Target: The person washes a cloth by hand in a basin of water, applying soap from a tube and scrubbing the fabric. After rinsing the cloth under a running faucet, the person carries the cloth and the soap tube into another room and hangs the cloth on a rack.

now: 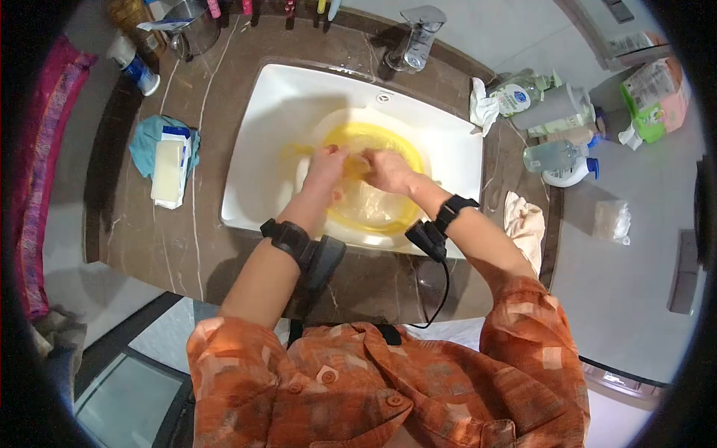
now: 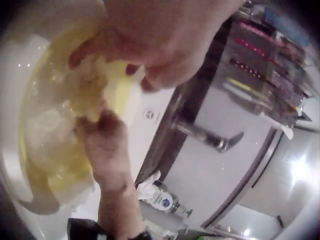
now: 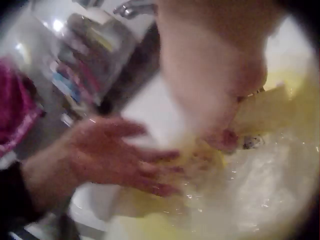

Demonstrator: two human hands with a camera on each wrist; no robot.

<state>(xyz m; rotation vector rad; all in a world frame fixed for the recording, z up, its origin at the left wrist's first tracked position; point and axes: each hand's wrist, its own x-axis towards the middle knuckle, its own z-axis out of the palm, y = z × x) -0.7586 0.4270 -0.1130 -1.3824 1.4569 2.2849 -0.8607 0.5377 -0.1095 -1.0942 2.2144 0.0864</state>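
2 hands meet low over a yellow basin point(image 1: 409, 155) of water in a white sink point(image 1: 258, 127). The left hand point(image 1: 326, 166) and right hand point(image 1: 388, 172) each clamp curled fingers on 1 wet yellow cloth point(image 1: 357, 166) bunched between them, probably to rub it while drips fall back.

The sink point(image 1: 276, 112) is white, smooth and glossy, like ceramic. The basin point(image 1: 407, 151) inside it is glossy yellow plastic. The cloth point(image 2: 117, 92) is yellow, wet and soft. The worktop point(image 1: 187, 246) looks like polished brown stone with pale veins. The tap point(image 1: 414, 37) is shiny metal.
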